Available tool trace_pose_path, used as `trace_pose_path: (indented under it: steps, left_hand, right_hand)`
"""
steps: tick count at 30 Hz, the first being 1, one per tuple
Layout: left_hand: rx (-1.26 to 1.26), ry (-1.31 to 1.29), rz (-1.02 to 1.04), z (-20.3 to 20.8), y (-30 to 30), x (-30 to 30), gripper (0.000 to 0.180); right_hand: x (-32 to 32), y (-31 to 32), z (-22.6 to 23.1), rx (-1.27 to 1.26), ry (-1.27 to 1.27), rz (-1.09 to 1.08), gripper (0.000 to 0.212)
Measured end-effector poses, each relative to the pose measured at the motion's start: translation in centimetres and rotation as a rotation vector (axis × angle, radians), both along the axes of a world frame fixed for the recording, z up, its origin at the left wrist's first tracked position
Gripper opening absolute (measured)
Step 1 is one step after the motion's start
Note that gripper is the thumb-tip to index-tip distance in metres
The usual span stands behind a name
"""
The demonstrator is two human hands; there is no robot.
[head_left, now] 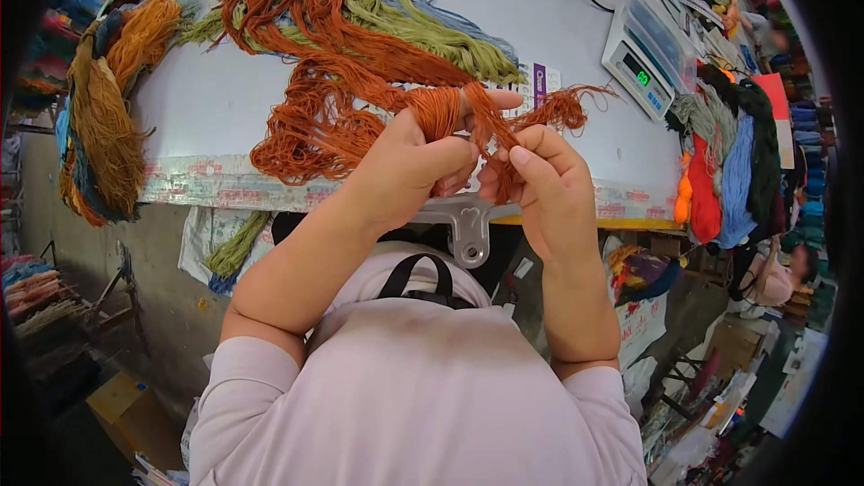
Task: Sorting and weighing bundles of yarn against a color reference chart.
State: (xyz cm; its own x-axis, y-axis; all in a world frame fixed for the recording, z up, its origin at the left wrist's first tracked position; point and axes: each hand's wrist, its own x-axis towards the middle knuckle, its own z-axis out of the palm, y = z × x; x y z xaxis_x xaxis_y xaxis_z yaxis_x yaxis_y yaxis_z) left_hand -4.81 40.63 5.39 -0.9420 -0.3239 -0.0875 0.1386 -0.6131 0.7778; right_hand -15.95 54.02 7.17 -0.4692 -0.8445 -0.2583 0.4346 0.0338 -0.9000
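Rust-orange yarn lies in loose loops on the table and runs up to both hands. My left hand is closed with strands wrapped around its fingers, the index finger stretching out beyond them. Close beside it, my right hand pinches a bundle of the same yarn between thumb and fingers. A frizzy tuft of orange ends sticks out past the right fingers. Behind the hands, more orange loops lie over olive-green yarn and a blue-grey skein. Under the yarn, a printed card with purple is partly covered.
The white table has a taped front edge. A digital scale with a clear box stands at the right. Brown and orange skeins hang over the left end; red, blue and dark skeins hang at the right. Another person is farther right.
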Motion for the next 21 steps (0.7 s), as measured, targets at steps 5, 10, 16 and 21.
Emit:
trace_pose_path:
  steps: [5, 10, 16, 21]
  left_hand:
    - [-0.156, -0.024, 0.039, 0.37, 0.03, -0.05, 0.053]
    - [-0.147, -0.018, 0.031, 0.52, -0.1, -0.05, 0.054]
    - [-0.062, 0.02, -0.021, 0.15, -0.48, 0.2, 0.056]
    - [-0.12, 0.014, 0.013, -0.29, -0.06, 0.31, 0.051]
  right_hand:
    - [0.13, -0.19, 0.13, 0.101, 0.086, 0.081, 0.008]
    - [0.23, -0.2, -0.32, 0.004, -0.004, 0.036, 0.006]
    - [0.36, -0.05, -0.42, -0.058, -0.124, 0.006, 0.005]
    - [0.79, -0.26, -0.3, -0.033, -0.072, -0.024, 0.005]
